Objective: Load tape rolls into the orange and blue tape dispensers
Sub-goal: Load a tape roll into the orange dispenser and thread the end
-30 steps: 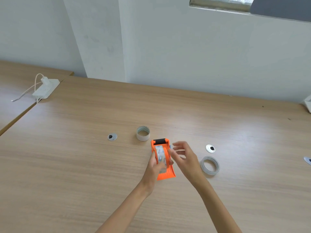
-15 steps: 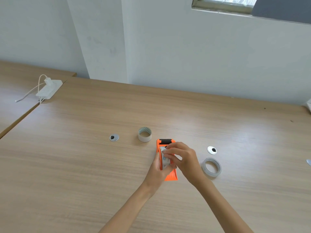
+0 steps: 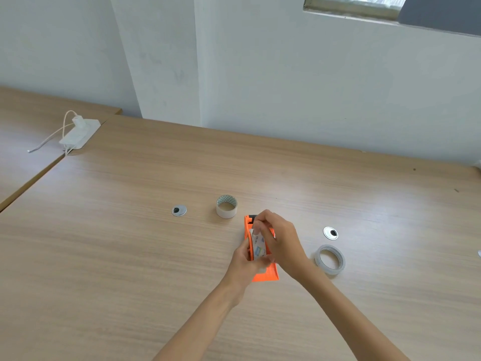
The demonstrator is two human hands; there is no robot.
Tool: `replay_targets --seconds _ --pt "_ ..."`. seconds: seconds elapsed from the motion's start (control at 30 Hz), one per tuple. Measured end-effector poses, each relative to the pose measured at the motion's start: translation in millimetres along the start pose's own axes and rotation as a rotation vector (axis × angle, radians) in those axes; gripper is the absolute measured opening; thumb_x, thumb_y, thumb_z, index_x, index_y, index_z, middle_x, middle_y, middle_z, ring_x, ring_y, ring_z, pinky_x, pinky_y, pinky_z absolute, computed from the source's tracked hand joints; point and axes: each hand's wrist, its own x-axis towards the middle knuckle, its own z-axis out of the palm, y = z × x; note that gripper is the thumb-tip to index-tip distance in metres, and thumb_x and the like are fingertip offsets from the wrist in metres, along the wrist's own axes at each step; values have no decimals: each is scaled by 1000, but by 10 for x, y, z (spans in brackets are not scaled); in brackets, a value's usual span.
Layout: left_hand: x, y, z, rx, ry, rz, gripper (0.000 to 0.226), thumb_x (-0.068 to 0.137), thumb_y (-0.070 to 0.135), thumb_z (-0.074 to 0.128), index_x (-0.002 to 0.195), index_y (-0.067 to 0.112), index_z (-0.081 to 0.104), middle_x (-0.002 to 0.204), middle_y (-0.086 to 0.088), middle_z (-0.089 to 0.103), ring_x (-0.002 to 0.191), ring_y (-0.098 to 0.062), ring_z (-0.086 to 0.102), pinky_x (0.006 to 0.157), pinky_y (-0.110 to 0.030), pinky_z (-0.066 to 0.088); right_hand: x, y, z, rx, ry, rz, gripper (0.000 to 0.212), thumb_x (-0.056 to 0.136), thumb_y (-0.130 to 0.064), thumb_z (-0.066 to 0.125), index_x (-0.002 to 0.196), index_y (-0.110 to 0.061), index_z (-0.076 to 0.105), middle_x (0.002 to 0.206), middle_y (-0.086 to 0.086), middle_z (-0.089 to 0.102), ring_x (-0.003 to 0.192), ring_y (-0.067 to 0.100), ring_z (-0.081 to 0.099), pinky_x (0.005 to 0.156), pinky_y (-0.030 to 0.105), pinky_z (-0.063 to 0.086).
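Observation:
The orange tape dispenser [image 3: 265, 274] lies on the wooden table [image 3: 130, 256], its black roller end pointing away from me. A clear tape roll [image 3: 258, 248] with a printed label sits inside it. My left hand [image 3: 244, 259] grips the dispenser's left side and the roll. My right hand [image 3: 279, 238] reaches over the top, fingertips pinching at the roll near the roller. A wide whitish tape roll [image 3: 227, 206] stands just beyond the dispenser. A thin clear tape roll [image 3: 330, 259] lies flat to the right. No blue dispenser is in view.
Two round metal cable grommets are set in the table, one on the left [image 3: 179, 210] and one on the right [image 3: 330, 233]. A white power strip [image 3: 79, 133] with a plugged-in cable lies at the far left, over the seam with a second table.
My right hand has closed in from beside the dispenser onto the roll, and its fingers now reach forward toward the roller end. The left hand keeps its hold.

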Motion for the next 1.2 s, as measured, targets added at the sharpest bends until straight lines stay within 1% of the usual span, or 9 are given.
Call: replay_targets --seconds 0.13,0.27,0.33,0.43,0.57,0.67,0.8,0.93,1.2 --pt "24 74 -14 -79 -106 -20 38 73 4 62 110 11 58 88 0 68 86 -15 66 76 -28 53 55 -29 40 46 -6 61 20 95 -16 48 77 -25 53 68 -7 61 71 13 57 68 28 47" --pt "-9 169 28 -22 -127 27 5 91 16 55 95 12 56 71 -4 62 70 -16 60 73 -28 50 120 -83 20 204 -6 154 27 94 -9 49 71 -23 55 62 -2 55 57 5 50 56 16 41" --pt "-40 193 78 50 -91 73 18 100 25 45 89 12 53 65 -5 58 60 -11 58 67 -22 49 192 -108 -18 256 35 173 27 94 -3 47 71 -16 57 58 1 54 53 9 49 54 16 42" --pt "-93 174 163 35 -114 92 26 101 24 42 114 4 50 70 -9 59 60 -10 59 62 -17 48 413 -90 -149 294 147 257 28 94 -1 44 71 -10 58 55 4 54 44 15 49 48 23 44" --pt "-95 159 189 1 -143 73 37 96 13 53 131 14 44 91 -2 75 82 -24 67 82 -36 53 566 -9 -249 243 149 334 21 94 -5 48 81 -8 64 57 4 59 41 14 47 44 21 42" --pt "-53 196 196 0 -94 40 58 76 4 59 131 15 45 87 5 74 90 -24 67 90 -44 51 512 17 -235 333 98 329 20 95 -6 49 88 -8 67 55 4 59 43 16 47 41 20 39" --pt "-4 210 178 -31 6 15 52 80 -6 57 129 6 45 89 -11 59 71 -11 62 64 -19 53 429 35 -262 496 -64 426 24 98 -16 47 100 -3 67 61 3 63 55 19 53 53 26 43" --pt "28 240 208 -14 67 0 35 90 1 55 124 7 49 86 -8 59 66 -7 61 58 -13 50 366 108 -317 705 -210 498 34 98 -32 45 110 -7 64 78 6 71 67 15 61 71 26 51" --pt "73 279 274 28 160 50 24 100 14 45 118 -2 46 62 -8 54 45 -7 55 46 -16 45 352 -1 -273 507 -156 310 29 80 -1 70 107 -12 66 82 12 73 75 12 69 71 23 51"
